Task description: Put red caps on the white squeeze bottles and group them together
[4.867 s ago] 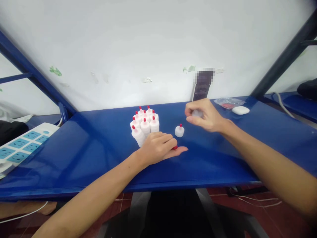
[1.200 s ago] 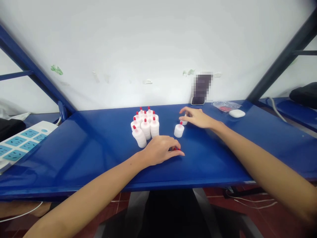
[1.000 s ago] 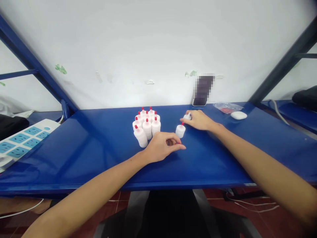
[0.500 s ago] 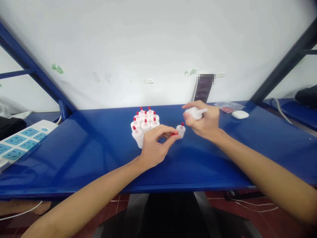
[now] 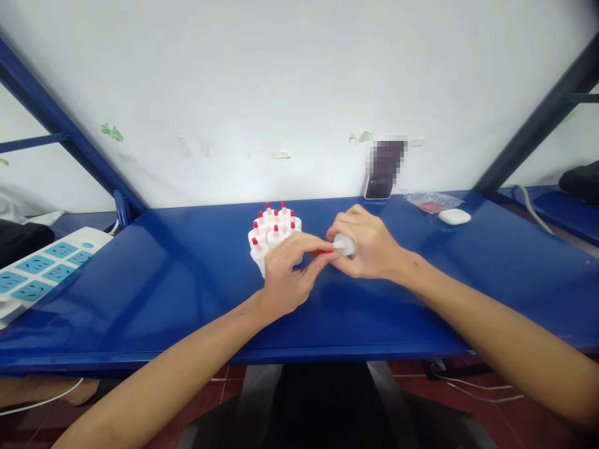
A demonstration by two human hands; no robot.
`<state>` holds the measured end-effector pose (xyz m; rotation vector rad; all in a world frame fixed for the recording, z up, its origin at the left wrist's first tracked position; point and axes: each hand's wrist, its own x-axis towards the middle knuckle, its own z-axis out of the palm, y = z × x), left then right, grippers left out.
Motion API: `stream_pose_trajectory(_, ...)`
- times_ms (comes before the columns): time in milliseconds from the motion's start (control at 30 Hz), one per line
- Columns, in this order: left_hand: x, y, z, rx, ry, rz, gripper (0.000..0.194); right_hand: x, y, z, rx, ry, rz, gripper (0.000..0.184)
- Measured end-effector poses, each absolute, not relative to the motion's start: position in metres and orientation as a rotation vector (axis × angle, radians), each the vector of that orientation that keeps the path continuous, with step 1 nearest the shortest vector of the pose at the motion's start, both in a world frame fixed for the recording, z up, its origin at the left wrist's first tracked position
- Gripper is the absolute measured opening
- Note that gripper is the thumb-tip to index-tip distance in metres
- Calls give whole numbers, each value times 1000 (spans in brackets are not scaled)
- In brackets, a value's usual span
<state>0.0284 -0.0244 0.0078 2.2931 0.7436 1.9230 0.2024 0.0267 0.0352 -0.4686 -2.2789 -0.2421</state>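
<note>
Between the thumb and fingertips of my left hand (image 5: 294, 269) is a small red cap (image 5: 324, 251). My right hand (image 5: 367, 244) is wrapped round a white squeeze bottle (image 5: 345, 244), tilted so that its nozzle points left at the cap. Nozzle tip and cap meet at my left fingertips; whether the tip sits inside the cap is hidden. Just behind my left hand, several white bottles with red caps (image 5: 276, 234) stand upright in a tight cluster, partly covered by that hand. The single capped bottle seen earlier beside my hands is now hidden behind the right one.
A phone (image 5: 381, 174) leans on the wall at the back. To its right lie a clear plastic bag with red pieces (image 5: 431, 202) and a white rounded case (image 5: 454, 216). At the far left is a power strip (image 5: 47, 265) on the blue table (image 5: 178, 312).
My right hand has moved left and down, bringing its bottle's nozzle round to the red cap. My left hand has kept its pinch on the cap and barely moved.
</note>
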Motion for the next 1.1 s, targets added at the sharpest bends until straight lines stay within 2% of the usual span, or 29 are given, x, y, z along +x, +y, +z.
stream_pose_trajectory(267, 27, -21, 8, 2290, 779, 1986, 8, 206, 25, 35, -444, -2339, 3, 6)
stream_pose_trajectory(533, 25, -21, 9, 2368, 775, 1929, 11, 210, 28, 37, -360, -2357, 134, 26)
stream_pose_trajectory(667, 25, -21, 5, 2430, 713, 1820, 9, 206, 26, 34, -379, -2348, 207, 28)
stream_pose_trajectory(733, 26, -21, 2, 2436, 730, 1807, 12, 204, 24, 34, -388, -2303, 257, 28)
stream_pose_trajectory(867, 30, -22, -3, 2320, 804, 1743, 32, 209, 28, 37, -505, -2092, 309, 31)
stream_pose_trajectory(933, 30, -22, -5, 2318, 788, 1634, 34, 215, 35, 39, -584, -1995, 350, 35)
stream_pose_trajectory(1000, 30, -22, -7, 2404, 738, 1498, 26, 222, 44, 40, -611, -1943, 478, 32)
stream_pose_trajectory(1100, 28, -22, -7, 2590, 628, 1246, 23, 228, 58, 37, -631, -1940, 751, 16)
